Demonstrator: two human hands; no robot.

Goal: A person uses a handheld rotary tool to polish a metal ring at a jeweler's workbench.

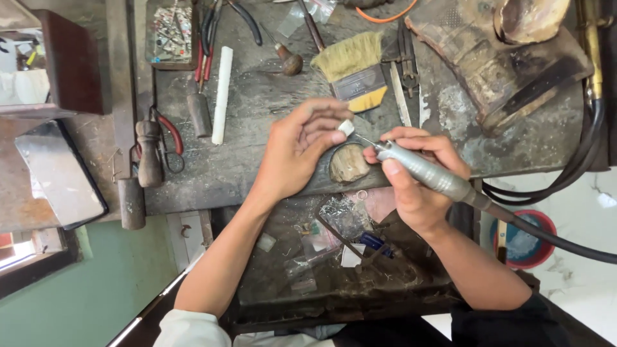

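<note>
Two hands meet over the middle of the worn grey workbench (pixel 257 103), and the work sits between them: your left hand (pixel 297 149) is curled nearly closed, pinching a small white rectangular piece (pixel 346 127) between thumb and fingertips just above the bench edge, while your right hand (pixel 418 173) is wrapped firmly round a grey metal rotary handpiece (pixel 427 173), whose thin bit points at that piece and looks to be just beside or touching it; from this view you cannot tell which. To do this well, keep the piece pinched close to its end so little of it is hidden, brace both hands against each other or against the rounded tan bench peg (pixel 349 164) below them, and bring the bit on lightly at a shallow angle instead of pressing. Let the thick black flexible shaft (pixel 559 238) hang free to your right so it does not tug the tool off line. Mind your left fingertips (pixel 337 137), which lie very near the bit. The wide straw-bristled brush with a yellow handle (pixel 355 69) lies just beyond your hands, and the white rod (pixel 222 94) and the red-handled pliers (pixel 168 138) rest well apart to the left.
</note>
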